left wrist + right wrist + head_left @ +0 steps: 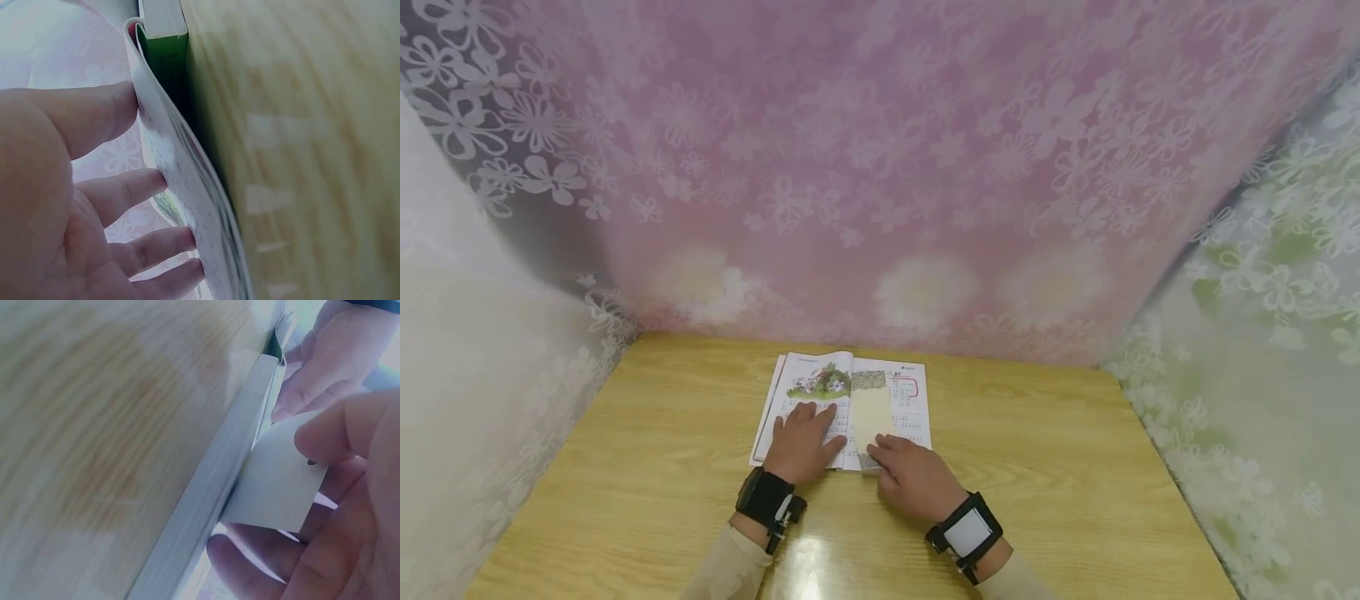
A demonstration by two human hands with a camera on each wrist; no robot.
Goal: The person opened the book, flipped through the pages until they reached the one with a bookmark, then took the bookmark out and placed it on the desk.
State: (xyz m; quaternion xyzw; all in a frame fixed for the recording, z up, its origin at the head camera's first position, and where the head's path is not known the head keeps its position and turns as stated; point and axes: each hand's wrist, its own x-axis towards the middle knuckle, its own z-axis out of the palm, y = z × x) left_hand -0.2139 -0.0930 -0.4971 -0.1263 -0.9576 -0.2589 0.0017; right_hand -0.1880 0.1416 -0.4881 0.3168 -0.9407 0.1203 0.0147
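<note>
An open book point(913, 429) with printed text and a coloured picture lies on the table. A bookmark-like paper strip point(871, 410), cream in the middle with grey speckled ends, lies along the right page beside the fold. My left hand point(797, 446) rests on the left page, fingers spread, its thumb close to the fold. In the left wrist view its fingertips touch the page point(181, 169). My right hand point(921, 483) pinches the lower end of the strip. Seen from the right wrist, that end point(275, 481) bends out past the book's page block point(206, 475), thumb on its face, fingers behind.
The wood-grain table point(1037, 442) extends on both sides of the book. Behind it hangs a pink floral curtain point(880, 183), with pale floral sheets point(1262, 467) at the sides. Each wrist wears a black strap point(970, 529) with a device.
</note>
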